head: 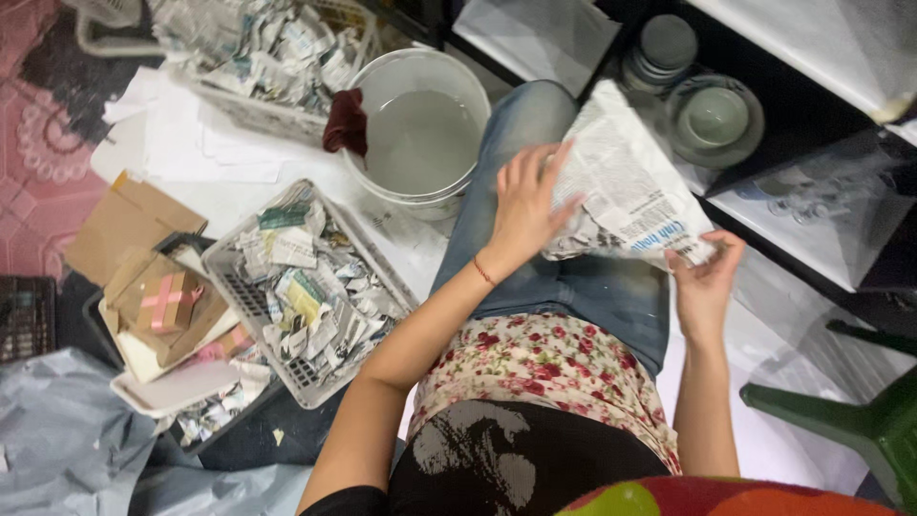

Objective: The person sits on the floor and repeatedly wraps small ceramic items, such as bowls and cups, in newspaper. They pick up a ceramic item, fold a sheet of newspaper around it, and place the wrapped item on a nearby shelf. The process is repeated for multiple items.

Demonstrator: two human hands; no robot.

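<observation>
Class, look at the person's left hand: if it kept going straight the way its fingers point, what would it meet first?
The left hand points up and right, its fingers already on the newspaper-wrapped bundle. That bundle comes first; past it probably the stacked dishes, though depth is unclear.

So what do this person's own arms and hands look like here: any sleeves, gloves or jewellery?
Both arms are bare from above the elbow down, with no sleeves or gloves in view. The left hand has a thin red string bracelet around its wrist. The right hand shows no ring, watch or band that can be made out. Fingernails look short and unpainted, though they are too small to be sure.
</observation>
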